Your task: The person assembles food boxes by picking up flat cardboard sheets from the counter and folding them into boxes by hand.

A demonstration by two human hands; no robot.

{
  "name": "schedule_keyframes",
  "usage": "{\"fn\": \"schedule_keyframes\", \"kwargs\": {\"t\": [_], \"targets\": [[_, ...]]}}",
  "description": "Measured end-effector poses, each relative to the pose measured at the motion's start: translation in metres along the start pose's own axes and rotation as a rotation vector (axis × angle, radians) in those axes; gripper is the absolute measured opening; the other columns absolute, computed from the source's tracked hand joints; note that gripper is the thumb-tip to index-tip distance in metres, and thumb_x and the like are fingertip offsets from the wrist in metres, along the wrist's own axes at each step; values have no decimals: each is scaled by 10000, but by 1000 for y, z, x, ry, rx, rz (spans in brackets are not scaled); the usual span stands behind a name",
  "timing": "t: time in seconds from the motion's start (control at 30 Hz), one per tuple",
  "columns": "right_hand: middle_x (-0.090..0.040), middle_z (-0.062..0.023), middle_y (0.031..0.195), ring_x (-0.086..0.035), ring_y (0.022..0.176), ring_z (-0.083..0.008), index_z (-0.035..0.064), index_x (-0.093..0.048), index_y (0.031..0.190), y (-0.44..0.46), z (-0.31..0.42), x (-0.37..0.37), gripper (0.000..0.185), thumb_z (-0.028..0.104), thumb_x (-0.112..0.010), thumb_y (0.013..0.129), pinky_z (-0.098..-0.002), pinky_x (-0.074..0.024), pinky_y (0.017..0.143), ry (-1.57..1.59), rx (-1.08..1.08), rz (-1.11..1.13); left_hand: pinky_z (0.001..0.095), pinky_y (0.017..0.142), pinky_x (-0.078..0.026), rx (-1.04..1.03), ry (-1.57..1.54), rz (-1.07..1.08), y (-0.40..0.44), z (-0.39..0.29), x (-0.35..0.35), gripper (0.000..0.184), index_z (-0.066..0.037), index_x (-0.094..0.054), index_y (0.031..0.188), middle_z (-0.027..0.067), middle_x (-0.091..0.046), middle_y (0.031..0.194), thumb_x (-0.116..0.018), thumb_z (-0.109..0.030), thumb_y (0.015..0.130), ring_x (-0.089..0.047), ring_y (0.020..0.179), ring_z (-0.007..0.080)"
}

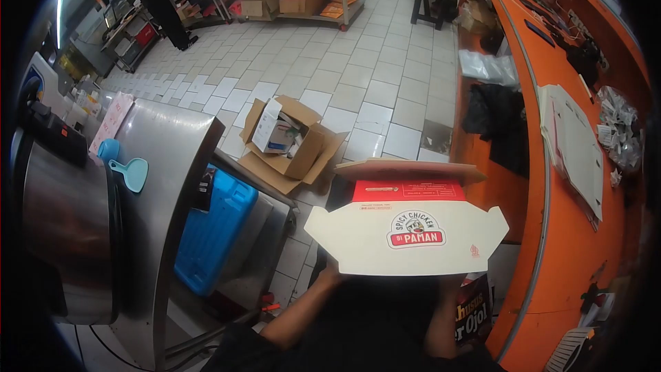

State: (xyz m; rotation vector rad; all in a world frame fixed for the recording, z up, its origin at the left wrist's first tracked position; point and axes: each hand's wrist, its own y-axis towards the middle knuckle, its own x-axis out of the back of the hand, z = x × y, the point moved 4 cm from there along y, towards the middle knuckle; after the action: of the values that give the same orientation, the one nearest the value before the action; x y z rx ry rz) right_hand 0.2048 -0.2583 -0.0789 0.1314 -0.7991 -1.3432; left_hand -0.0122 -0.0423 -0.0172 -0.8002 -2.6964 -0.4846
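A cardboard takeaway box (365, 251) is held in front of my body. Its cream front panel carries a "Spicy Chicken di Paman" logo, and angled flaps stick out on both sides. Behind that panel show a red printed panel and a brown cardboard edge. My left hand (332, 277) supports the box at its lower left, with the fingers hidden behind the panel. At the lower right, my right hand (451, 284) is mostly covered by the box and in shadow; its fingers do not show.
On my left is a steel counter (162, 138) with a light-blue scoop (129, 173); a blue plastic container (215, 231) sits below. An open carton (292, 145) lies on the tiled floor. An orange counter (551, 255) holds flat cardboard sheets (570, 145). A person (164, 0) stands far left.
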Motion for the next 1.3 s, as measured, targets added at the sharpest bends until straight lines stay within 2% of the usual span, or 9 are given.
{"fn": "schedule_keyframes", "kwargs": {"t": [0.13, 0.17, 0.23, 0.37, 0.43, 0.6, 0.83, 1.07, 1.3], "targets": [[-564, -281, 1200, -553, 1035, -433, -78, -528, 1211, 3, -18, -6, 393, 197, -621, 946, -524, -444, 914, -595, 661, 261, 389, 978, -466, -47, -6, -53, 11, -24, 5, 348, 46, -573, 1258, 218, -607, 1204, -571, -114, 949, -610, 1103, 350], [-566, -274, 1213, -591, 999, -382, -82, -519, 1243, 40, 57, 1, 409, 131, -638, 915, -457, -472, 882, -436, 575, 238, 387, 983, -463, -73, -10, -96, 17, -34, 9, 357, 45, -571, 1266, 217, -604, 1214, -574, -115, 947, -607, 1109, 349], [-584, -252, 1170, -632, 971, -332, -75, -535, 1247, 79, 137, 5, 428, 64, -656, 862, -400, -490, 858, -17, -469, 609, 384, 992, -459, -111, -9, -167, 28, -44, 14, 374, 42, -567, 1282, 214, -597, 1236, -581, -116, 943, -603, 1120, 348], [-613, -213, 1088, -650, 959, -283, -89, -576, 1161, 94, 151, 11, 398, 19, -688, 795, -355, -504, 833, -174, -181, 682, 386, 1071, -401, 14, -75, -47, 38, -29, 11, 456, 35, -456, 1411, 190, -531, 1353, -546, -105, 986, -520, 1242, 279], [-619, -209, 1126, -652, 1000, -287, -91, -581, 1185, 105, 160, 9, 396, 22, -678, 818, -354, -505, 854, -156, -182, 662, 364, 1063, -418, 59, -365, -19, 47, -36, 12, 504, 19, -448, 1433, 200, -505, 1399, -564, -85, 953, -538, 1263, 295], [-659, -189, 1233, -623, 1156, -230, -63, -592, 1275, 120, 145, -24, 326, 75, -582, 980, -333, -474, 968, 280, -253, 513, 349, 1070, -411, 45, -237, 15, 48, -36, 16, 515, 11, -442, 1451, 197, -510, 1424, -561, -92, 960, -546, 1268, 278], [-697, -153, 1115, -659, 1024, -191, -50, -634, 1214, 123, 117, -41, 283, 137, -557, 1016, -312, -488, 911, 315, -235, 405, 330, 1052, -423, 62, -199, 74, 50, -38, 38, 463, 37, -489, 1393, 188, -578, 1344, -577, -154, 981, -563, 1247, 250], [-692, -172, 1044, -673, 936, -221, -51, -657, 1109, 126, 97, -44, 285, 207, -575, 1018, -336, -517, 824, -18, -106, 351, 339, 1022, -455, 57, -395, -334, 81, -4, 47, 353, 4, -555, 1311, 132, -600, 1292, -598, -89, 973, -586, 1193, 221], [-695, -178, 1011, -664, 879, -248, -24, -679, 1086, 125, 205, -17, 231, 175, -611, 990, -369, -516, 798, -310, 145, 119, 320, 989, -485, -166, -304, 35, 136, -28, 56, 398, -19, -598, 1300, 140, -657, 1241, -625, -17, 902, -623, 1149, 181]]}}
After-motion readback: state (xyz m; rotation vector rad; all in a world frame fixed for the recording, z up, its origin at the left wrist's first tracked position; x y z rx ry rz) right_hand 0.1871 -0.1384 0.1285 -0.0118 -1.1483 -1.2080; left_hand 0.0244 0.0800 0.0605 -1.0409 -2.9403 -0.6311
